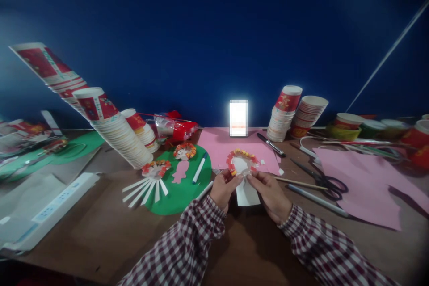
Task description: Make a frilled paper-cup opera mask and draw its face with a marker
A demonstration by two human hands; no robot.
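Note:
Between my two hands is a cut paper cup (248, 195), with a ring of red, orange and yellow folded pieces at its top and a white flap hanging below. My left hand (223, 190) pinches its left side, thumb on the white paper. On the right side my right hand (272, 193) pinches it too, the thumbs almost meeting. To the left, a similar cut cup (156, 170) with fanned white strips lies at the edge of a green paper sheet (167, 205). Another cut cup (185, 151), a pink paper shape (180, 171) and a blue-capped marker (200, 168) rest on the green sheet.
Tall leaning stacks of paper cups (117, 140) stand at left, more cup stacks (283, 114) at back right. Scissors (330, 187), a pen (318, 200) and pink paper (365, 196) lie to my right. A power strip (55, 210) is at left. A bright blurred screen (238, 118) stands behind.

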